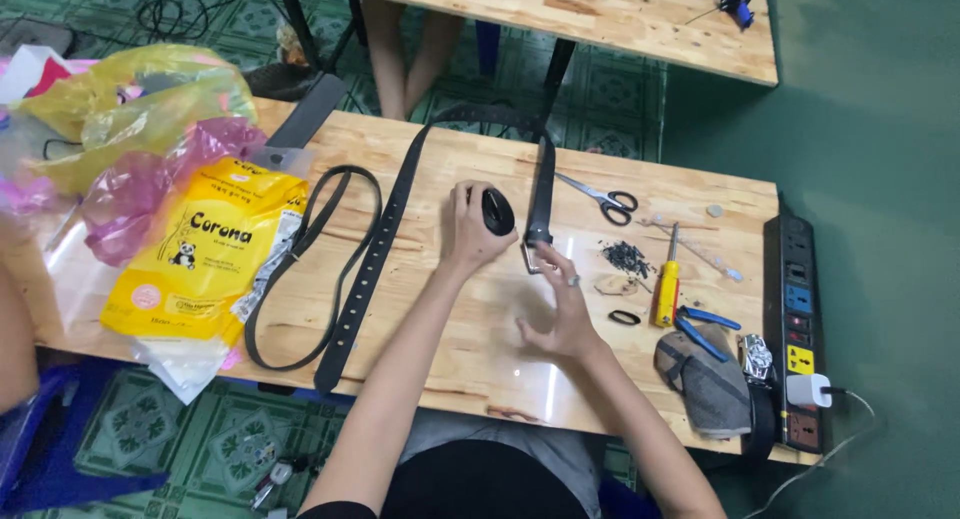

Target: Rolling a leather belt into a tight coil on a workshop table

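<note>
- Far left: crumpled plastic bags (pixel 140 109) & a yellow packet (pixel 205 249) sit on the wooden table (pixel 470 359), not in play.
- Next, a thin black strap (pixel 300 269) lies looped, flat, untouched.
- The black belt (pixel 385 229) runs from the table's near-left edge up, arches at the far edge, comes back down to the buckle (pixel 535 254) near centre. Holes show along the long left run, so I judge punching is done or was factory-made; can't tell which.
- My left hand (pixel 470 229) wraps round a rolled black piece (pixel 497 211), prob. the belt's end coiled up; fingers curled tight on it, thumb side up.
- My right hand (pixel 565 314) rests just below the buckle, fingers loosely spread, fingertips near the buckle but I can't tell if touching. Holds nothing.
- Judgement: work is mid-way. Black scraps (pixel 627 257) & a small black loop (pixel 624 317) suggest trimming is done; the buckle end looks not yet finished.
- Right side: scissors (pixel 605 199), yellow screwdriver (pixel 667 284), blue pliers (pixel 705 329), all lying loose.
- Far right: grey pouch (pixel 705 379), power strip (pixel 798 319) w/ white plug.
</note>
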